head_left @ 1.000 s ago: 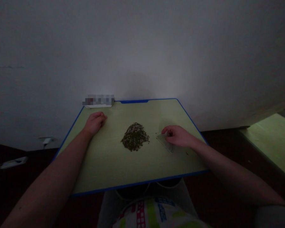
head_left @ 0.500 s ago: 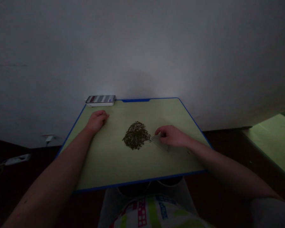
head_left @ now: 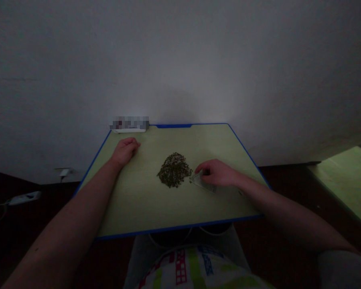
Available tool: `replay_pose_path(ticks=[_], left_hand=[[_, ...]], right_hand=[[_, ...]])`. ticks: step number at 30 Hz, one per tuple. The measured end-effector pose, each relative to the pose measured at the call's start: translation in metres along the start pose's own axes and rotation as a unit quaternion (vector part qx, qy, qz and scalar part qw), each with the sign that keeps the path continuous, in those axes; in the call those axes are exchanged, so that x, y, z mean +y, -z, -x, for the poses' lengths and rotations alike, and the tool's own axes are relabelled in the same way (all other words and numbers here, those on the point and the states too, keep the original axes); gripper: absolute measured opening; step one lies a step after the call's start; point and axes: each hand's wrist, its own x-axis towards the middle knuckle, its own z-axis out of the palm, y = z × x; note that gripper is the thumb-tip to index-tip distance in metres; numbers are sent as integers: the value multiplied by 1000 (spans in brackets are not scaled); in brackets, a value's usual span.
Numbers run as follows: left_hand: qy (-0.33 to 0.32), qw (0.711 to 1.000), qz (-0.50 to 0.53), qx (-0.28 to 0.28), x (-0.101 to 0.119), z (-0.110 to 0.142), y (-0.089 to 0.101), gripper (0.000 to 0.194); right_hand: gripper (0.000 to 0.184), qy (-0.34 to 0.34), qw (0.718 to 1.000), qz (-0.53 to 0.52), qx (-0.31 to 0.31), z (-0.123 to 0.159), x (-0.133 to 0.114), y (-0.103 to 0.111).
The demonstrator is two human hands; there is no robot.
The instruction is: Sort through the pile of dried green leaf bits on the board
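A loose heap of small brown-green grains, perhaps seeds or dried beans (head_left: 174, 170), lies mid-table. Just right of it, my right hand (head_left: 218, 172) pinches a clear flat piece of plastic (head_left: 207, 186) between thumb and fingers. The plastic's left corner reaches the edge of the heap; whether it is a card or a bag I cannot tell. My left hand (head_left: 125, 151) rests on the left part of the table with its fingers curled in, apart from the heap, and nothing shows in it.
The pale folding table (head_left: 132, 212) has a blue rim and stands against a grey wall (head_left: 180, 60). A phone on a white box (head_left: 130, 125) sits at its back left corner, its screen blurred out. A few stray grains (head_left: 240, 192) lie near my right forearm. A power strip (head_left: 25, 198) is at far left.
The view has shifted slightly. My right hand stays beside the heap, while the clear plastic has changed its angle a little and catches more light. My left hand keeps its place.
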Motion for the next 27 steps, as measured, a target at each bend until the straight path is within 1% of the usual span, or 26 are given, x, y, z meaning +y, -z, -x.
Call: replay_pose_path(ticks=[5,11,16,22,27], left_hand=[[14,999,29,-6,4,2,-1,22],[3,1000,12,-1,8,4,-2,22],[-4,1000,-1,-2,8,4,-2,19],[-8,1000,9,2,7,5,-3,20],[-2,1000,8,2,6,4,-3,20]], right_hand=[[36,-3,1000,-5,-14,3,-9,-6],[36,0,1000,-11,-16,8,-18,-15],[35,0,1000,-14,-9,3,-27,-21],[39,48,999,18,-17,-6,-40,-29],[39,91,995,26,-33,0,-54,-37]])
